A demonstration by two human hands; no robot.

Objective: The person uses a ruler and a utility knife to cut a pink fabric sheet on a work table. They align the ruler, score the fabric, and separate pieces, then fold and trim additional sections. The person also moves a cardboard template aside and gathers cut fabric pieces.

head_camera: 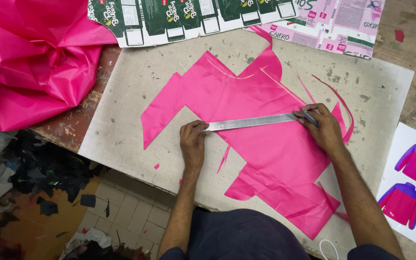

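A: Main item?
B: Steel ruler [251, 122], flat on the cut pink fabric piece [266, 144], running left to right, slightly tilted up at the right end. It sits mid-board, near the board's centre.

A: Hands?
B: Left hand [192, 142] presses the ruler's left end, fingers curled down narrow on the metal tip. Right hand [321, 127] is on the ruler's right end, fingers closed around a small grey-blue object [310, 117], chalk or cutter, cannot tell which, its tip touching the ruler edge.

A: Fabric state?
B: Irregular shape, several notched corners, faint pale curved lines [237, 74] marked near its top. Thin pink offcut strips [335, 98] lie just right of it, small scraps below the left hand.

A: Surface?
B: Grey, stained board [136, 96] lying on a worn wooden table [73, 125].

A: Around it?
B: Bunched pink fabric heap [30, 58] top left. Flat printed carton sheets, green [188, 17] and pink [338, 24], along the top edge. White sheet with two jacket drawings [412, 178] at right. Dark scraps on the floor [49, 192] lower left.
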